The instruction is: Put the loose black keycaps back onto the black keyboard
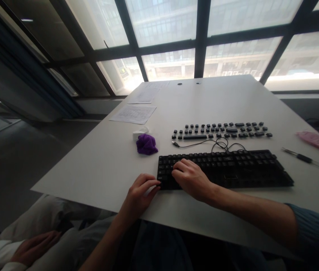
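A dark-framed window (pixel 165 22) fills the far side of the room, bright with a building beyond. Grey floor (pixel 4 165) spreads at the left, under a dark blue curtain (pixel 35 71). The white table (pixel 91 165) reaches nearly to the glass. At lower left, another person's hand (pixel 37 246) rests on grey trousers.

The black keyboard (pixel 249 177) lies along the table's near edge. The left hand (pixel 139 194) is narrow, thumb and fingers pinching its near left corner. The right hand (pixel 192 178) curls over its left keys; whether it holds anything, I cannot tell.

Printed sheets (pixel 132 114) lie far left. A pink item (pixel 317 143) sits at the right edge, near a two-ended tool (pixel 304 158). A purple cloth (pixel 146 144) touches a white object (pixel 140 131). Behind the keyboard loops its cable (pixel 196 143); beyond that, loose keycaps (pixel 195 137) stand in three rows.
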Action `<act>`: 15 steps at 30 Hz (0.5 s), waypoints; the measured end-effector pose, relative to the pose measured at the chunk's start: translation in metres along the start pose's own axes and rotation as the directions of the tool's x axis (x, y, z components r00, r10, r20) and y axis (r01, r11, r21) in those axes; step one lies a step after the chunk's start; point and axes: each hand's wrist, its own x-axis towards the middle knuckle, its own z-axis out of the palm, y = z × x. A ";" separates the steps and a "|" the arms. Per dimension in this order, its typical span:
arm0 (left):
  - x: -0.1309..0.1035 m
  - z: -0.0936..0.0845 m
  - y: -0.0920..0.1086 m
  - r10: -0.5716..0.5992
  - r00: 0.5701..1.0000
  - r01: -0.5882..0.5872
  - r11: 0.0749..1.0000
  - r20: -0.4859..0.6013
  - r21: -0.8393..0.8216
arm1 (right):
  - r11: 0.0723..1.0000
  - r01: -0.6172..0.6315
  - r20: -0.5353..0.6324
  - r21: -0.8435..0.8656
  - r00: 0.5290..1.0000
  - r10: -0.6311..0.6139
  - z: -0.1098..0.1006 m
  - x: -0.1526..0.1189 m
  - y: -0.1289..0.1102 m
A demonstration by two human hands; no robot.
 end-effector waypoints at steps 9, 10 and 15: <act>-0.003 0.002 -0.002 -0.022 1.000 0.022 1.000 0.001 -0.007 | 0.996 0.031 0.002 0.080 1.000 -0.031 0.003 0.000 0.004; -0.003 0.002 -0.002 -0.022 1.000 0.022 1.000 -0.001 -0.007 | 0.996 0.037 0.012 0.080 0.999 -0.038 0.001 0.001 0.004; 0.000 0.000 0.002 -0.025 1.000 0.025 1.000 -0.015 -0.011 | 0.996 0.051 0.032 0.069 0.998 -0.053 -0.004 0.002 0.002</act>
